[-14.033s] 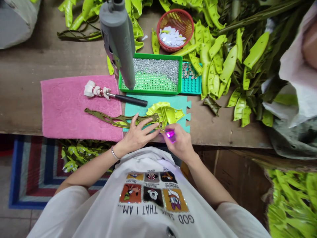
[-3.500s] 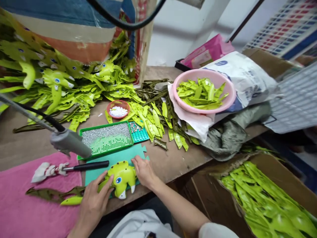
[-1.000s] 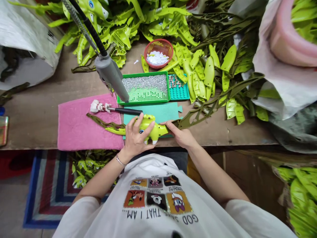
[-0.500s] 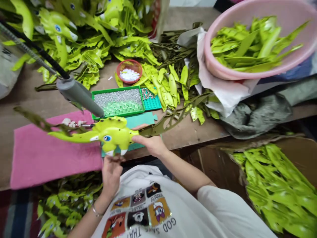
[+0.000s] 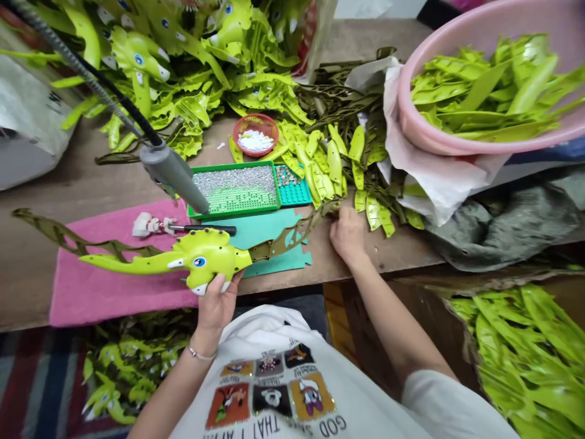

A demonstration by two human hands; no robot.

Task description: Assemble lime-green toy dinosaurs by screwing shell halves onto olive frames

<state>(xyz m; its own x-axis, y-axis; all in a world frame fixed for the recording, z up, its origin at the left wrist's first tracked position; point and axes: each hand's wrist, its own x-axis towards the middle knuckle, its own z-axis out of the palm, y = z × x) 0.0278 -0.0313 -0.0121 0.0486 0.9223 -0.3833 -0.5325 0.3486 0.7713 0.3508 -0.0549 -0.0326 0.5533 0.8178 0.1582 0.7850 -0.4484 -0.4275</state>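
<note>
My left hand (image 5: 216,300) grips the underside of a lime-green plastic dinosaur head (image 5: 205,259) with a blue eye, lifted above the bench's front edge. Dark olive toothed strips run out of it, one to the left (image 5: 59,233) and one to the right (image 5: 292,233). My right hand (image 5: 348,233) lies on the wooden bench (image 5: 91,183) at the far end of the right strip, fingers touching the loose lime-green leaf-shaped parts (image 5: 329,158). Whether it grips anything is unclear.
A grey hanging power tool (image 5: 176,177) points down over a green tray of screws (image 5: 235,189). A pink towel (image 5: 114,286), teal mat (image 5: 274,228), black-handled tool (image 5: 183,227), red basket (image 5: 255,133) and pink basin (image 5: 479,85) sit around. A box of green parts (image 5: 525,347) stands right.
My right hand let go of the dinosaur head and moved right along the olive strip to the pile of leaf parts. My left hand still holds the head up.
</note>
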